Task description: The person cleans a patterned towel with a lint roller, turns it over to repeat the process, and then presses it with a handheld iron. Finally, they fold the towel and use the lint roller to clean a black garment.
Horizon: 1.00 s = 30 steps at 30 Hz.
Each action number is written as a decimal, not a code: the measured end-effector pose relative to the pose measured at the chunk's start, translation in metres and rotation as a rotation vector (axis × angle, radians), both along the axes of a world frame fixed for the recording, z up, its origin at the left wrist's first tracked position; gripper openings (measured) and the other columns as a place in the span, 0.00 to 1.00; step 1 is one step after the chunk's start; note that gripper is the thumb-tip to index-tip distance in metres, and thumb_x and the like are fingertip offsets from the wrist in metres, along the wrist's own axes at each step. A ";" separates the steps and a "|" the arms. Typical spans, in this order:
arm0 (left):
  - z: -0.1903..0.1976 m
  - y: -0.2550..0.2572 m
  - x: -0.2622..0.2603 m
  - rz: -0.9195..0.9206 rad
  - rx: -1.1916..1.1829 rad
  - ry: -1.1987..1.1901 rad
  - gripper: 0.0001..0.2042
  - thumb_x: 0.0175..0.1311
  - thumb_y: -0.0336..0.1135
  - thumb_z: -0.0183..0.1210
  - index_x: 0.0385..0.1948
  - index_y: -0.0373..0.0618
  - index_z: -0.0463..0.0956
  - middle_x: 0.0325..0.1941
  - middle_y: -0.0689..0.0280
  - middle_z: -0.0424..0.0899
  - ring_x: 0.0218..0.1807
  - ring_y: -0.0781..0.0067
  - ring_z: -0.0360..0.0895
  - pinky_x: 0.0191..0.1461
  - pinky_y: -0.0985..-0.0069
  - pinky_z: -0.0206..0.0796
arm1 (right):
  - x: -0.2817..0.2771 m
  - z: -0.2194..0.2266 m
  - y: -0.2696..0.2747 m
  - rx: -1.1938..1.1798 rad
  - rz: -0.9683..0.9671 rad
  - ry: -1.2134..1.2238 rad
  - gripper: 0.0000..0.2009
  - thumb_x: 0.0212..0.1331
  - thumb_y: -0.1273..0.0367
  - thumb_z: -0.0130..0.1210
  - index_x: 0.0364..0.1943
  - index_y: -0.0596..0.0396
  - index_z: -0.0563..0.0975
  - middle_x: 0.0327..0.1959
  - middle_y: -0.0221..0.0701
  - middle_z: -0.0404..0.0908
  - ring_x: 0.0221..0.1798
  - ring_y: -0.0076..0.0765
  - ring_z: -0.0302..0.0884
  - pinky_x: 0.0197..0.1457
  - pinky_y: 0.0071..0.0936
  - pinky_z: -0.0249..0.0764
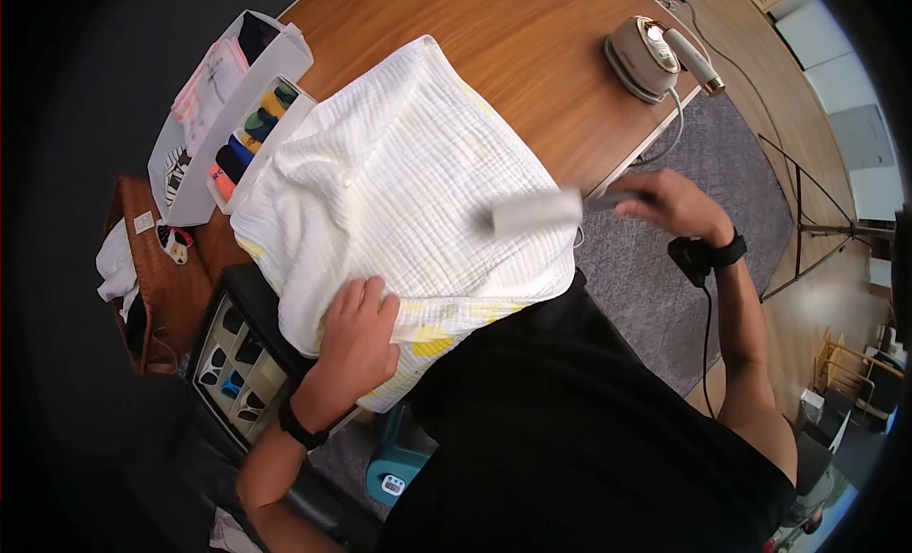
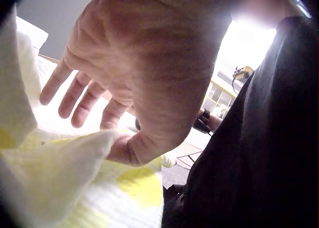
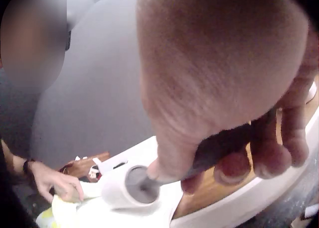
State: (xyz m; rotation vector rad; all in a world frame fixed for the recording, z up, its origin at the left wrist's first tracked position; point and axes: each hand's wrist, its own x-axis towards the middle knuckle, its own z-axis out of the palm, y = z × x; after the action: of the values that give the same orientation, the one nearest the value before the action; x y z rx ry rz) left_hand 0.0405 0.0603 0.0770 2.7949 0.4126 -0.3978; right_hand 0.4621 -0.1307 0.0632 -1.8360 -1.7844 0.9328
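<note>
A white crinkled cloth [image 1: 418, 163] with yellow patches along its near edge lies spread over the table, bunched at its left side. My right hand [image 1: 670, 206] grips the dark handle of a lint roller [image 1: 537, 214], whose white cylinder is blurred over the right part of the cloth. In the right wrist view the fingers curl round that handle. Near the front edge, my left hand [image 1: 359, 333] rests on the cloth. The left wrist view shows its fingers [image 2: 82, 103] nearly straight, with the thumb against a raised fold.
A garment steamer or iron [image 1: 646, 59] stands at the table's far right. To the left are a white box [image 1: 271, 78] of folded clothes, a tray of rolled socks [image 1: 252, 140], a brown bag [image 1: 161, 296] and a case of sunglasses [image 1: 233, 382]. A teal stool [image 1: 385, 467] sits below.
</note>
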 end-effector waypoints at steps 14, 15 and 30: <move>-0.029 0.019 0.056 0.316 -0.723 -0.058 0.16 0.72 0.37 0.58 0.52 0.34 0.74 0.41 0.59 0.86 0.46 0.58 0.83 0.50 0.63 0.73 | -0.013 0.018 0.025 0.090 -0.291 -0.112 0.19 0.71 0.55 0.58 0.49 0.58 0.82 0.27 0.43 0.80 0.30 0.46 0.78 0.37 0.40 0.73; -0.035 0.035 0.046 0.577 -0.987 -0.197 0.15 0.74 0.36 0.56 0.53 0.33 0.75 0.43 0.59 0.87 0.45 0.61 0.85 0.46 0.65 0.76 | -0.014 0.019 0.023 0.140 -0.359 -0.091 0.18 0.72 0.57 0.57 0.50 0.60 0.81 0.24 0.40 0.76 0.27 0.37 0.73 0.34 0.37 0.69; -0.047 -0.042 0.054 -0.266 0.038 -0.175 0.36 0.59 0.22 0.55 0.74 0.49 0.63 0.32 0.55 0.81 0.35 0.59 0.84 0.34 0.64 0.76 | -0.081 0.015 0.063 0.405 -0.202 -0.104 0.16 0.71 0.59 0.58 0.48 0.58 0.80 0.32 0.47 0.83 0.32 0.54 0.82 0.37 0.42 0.76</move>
State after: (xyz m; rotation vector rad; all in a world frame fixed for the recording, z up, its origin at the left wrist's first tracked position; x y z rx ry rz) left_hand 0.0948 0.0180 0.0301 2.8984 0.0089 -0.1993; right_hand 0.3809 -0.0672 0.0784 -1.7785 -1.6581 0.3725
